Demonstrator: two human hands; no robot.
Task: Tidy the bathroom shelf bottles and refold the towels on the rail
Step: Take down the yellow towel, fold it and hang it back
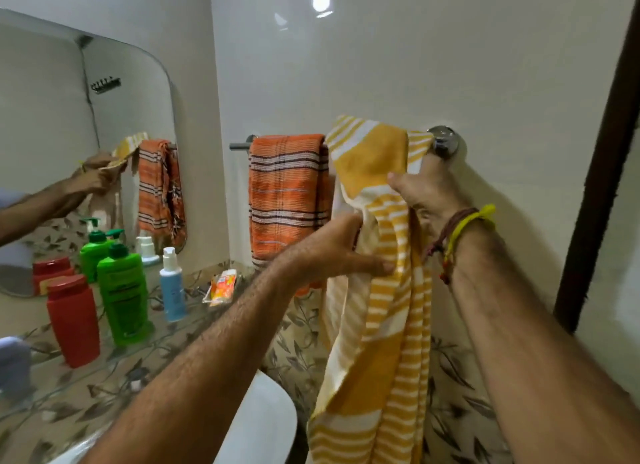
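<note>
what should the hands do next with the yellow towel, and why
Probably draw the yellow striped towel flat and even over the rail. It hangs bunched and twisted, its top corner flopped over, while the orange towel beside it already hangs folded. The right hand grips it near the rail and the left hand pinches it lower, so both are placed to spread it.

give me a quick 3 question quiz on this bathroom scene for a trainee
1. True or false: the orange towel hangs on the rail.
2. Which towel do both hands grip? A orange B yellow striped C blue
3. Fill in: the green bottle stands between the red bottle and the ____ bottle.

Key: 1 true. 2 B: left hand and right hand hold the yellow striped towel. 3 blue.
</note>
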